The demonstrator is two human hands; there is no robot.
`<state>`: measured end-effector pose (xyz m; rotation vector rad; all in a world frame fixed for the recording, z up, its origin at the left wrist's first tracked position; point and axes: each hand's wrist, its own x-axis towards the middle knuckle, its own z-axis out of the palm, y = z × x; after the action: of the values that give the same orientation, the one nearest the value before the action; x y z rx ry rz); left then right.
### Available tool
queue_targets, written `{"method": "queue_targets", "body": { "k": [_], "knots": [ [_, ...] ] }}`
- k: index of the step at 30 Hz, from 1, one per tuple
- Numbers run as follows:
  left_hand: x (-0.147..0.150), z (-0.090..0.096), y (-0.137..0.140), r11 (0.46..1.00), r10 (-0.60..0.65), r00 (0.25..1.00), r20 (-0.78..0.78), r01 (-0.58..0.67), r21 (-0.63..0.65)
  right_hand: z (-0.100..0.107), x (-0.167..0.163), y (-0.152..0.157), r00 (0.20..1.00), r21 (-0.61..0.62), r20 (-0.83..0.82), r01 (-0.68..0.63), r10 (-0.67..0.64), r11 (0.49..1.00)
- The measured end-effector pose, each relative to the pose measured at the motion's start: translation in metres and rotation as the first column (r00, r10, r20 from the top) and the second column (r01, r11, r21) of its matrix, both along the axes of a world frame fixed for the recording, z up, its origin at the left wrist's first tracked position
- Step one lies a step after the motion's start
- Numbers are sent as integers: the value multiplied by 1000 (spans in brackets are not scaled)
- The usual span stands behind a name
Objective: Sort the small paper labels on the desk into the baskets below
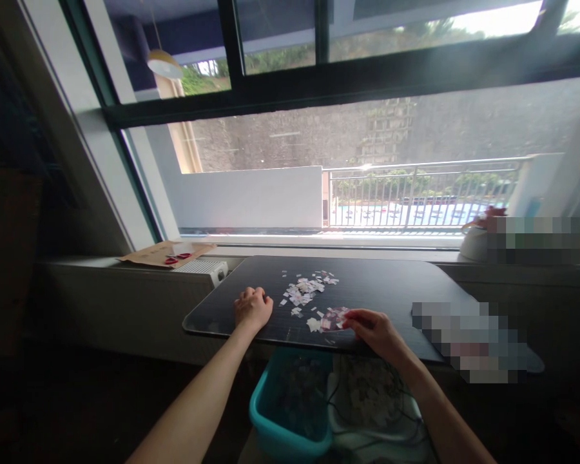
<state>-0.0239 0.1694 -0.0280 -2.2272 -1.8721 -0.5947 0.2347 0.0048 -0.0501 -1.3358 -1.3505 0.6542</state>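
My left hand [254, 308] rests on the dark tabletop with its fingers curled in. Whatever may be inside it is hidden. Close to the table's front edge, my right hand [370, 325] pinches a small clear plastic bag [333, 318] with pinkish-red marks, which lies against the tabletop. White paper slips [314, 324] touch the bag's left end. Between and beyond my hands spreads a loose pile of small white paper pieces [303, 291], with several strays around it.
The black table [381, 283] stands against a window sill. Below its front edge are a turquoise basin [257, 412] and a pale container [348, 419] holding scraps, with dark cords nearby. Red-handled scissors [178, 258] lie on brown paper [147, 254] at left. Blurred items sit at right.
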Motion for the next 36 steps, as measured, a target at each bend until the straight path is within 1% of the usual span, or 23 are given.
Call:
{"method": "queue_targets", "body": {
  "k": [6,11,16,22,26,31,36],
  "knots": [
    [-1,1,0,1000,-11,1000,5,11,-15,0,-3,-1,1000,-6,-3,21,-21,1000],
    [-1,-1,1,1000,-11,1000,2,11,-16,5,-15,-4,996,-9,-47,-78,77,997],
    [-2,-1,1,1000,-15,1000,15,15,-18,6,-19,-4,1000,28,-6,6,-6,1000],
    [-1,0,0,999,-15,1000,15,16,-30,7,-16,-6,998,-3,-34,-46,46,999],
    [-1,0,0,1000,-6,1000,5,6,-22,5,-16,-5,1000,29,-13,21,-21,999],
    [-1,0,0,1000,-11,1000,8,11,-26,4,-16,-4,999,21,-13,-33,33,999],
    [-1,0,0,1000,-11,1000,13,11,-13,1,-15,-3,999,22,14,31,-31,999]
  ]
}}
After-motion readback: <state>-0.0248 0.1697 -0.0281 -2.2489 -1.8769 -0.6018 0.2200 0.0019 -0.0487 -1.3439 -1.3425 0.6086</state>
